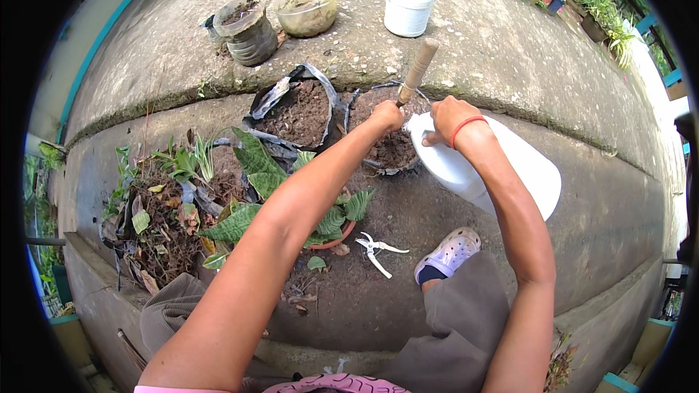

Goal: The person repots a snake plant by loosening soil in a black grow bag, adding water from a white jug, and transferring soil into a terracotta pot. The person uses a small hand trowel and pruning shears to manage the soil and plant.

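My left hand (389, 115) is closed around the lower end of a tool with a wooden handle (419, 68); its working end is hidden. My right hand (450, 117) grips the handle of a large white plastic jug (521, 166), tipped on its side with its mouth towards my left hand. Both hands are over a black plastic grow bag of soil (390, 153). I cannot tell whether liquid is running out. To the left stands a second grow bag (333, 99), also holding soil. Below my left forearm is a terracotta-coloured pot (343, 236) with broad-leaved plants (256, 166).
White-handled pruning shears (373, 251) lie open on the concrete near my shoe (450, 251). Uprooted plants and roots (164, 224) are heaped at left. On the raised slab (349, 54) stand a second white jug (410, 3), a plastic bowl (311, 13) and a soil-filled container (248, 35).
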### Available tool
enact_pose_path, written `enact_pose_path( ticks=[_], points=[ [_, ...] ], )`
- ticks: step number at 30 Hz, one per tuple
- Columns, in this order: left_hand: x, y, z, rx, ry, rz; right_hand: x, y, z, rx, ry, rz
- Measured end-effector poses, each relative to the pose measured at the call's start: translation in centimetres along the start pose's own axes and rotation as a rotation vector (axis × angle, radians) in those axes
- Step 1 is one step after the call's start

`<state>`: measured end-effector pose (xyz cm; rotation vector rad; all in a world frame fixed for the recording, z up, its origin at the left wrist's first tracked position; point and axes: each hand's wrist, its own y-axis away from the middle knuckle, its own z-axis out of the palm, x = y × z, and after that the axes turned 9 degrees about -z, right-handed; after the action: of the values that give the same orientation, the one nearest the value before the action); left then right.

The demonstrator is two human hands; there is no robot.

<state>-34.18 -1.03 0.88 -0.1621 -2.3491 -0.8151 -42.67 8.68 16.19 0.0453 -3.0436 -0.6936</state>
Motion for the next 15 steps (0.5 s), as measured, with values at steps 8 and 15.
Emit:
enact_pose_path(
  ticks=[8, 15],
  points=[
    [0.0, -1.3, -2.6, 0.148, -0.087, 0.004, 0.0, -1.0, -0.3, 0.176, 0.002, -0.049],
    [0.7, 0.4, -1.7, -0.263, 0.154, -0.126, 0.1, -0.1, -1.0, 0.064, 0.013, -0.026]
  ],
)
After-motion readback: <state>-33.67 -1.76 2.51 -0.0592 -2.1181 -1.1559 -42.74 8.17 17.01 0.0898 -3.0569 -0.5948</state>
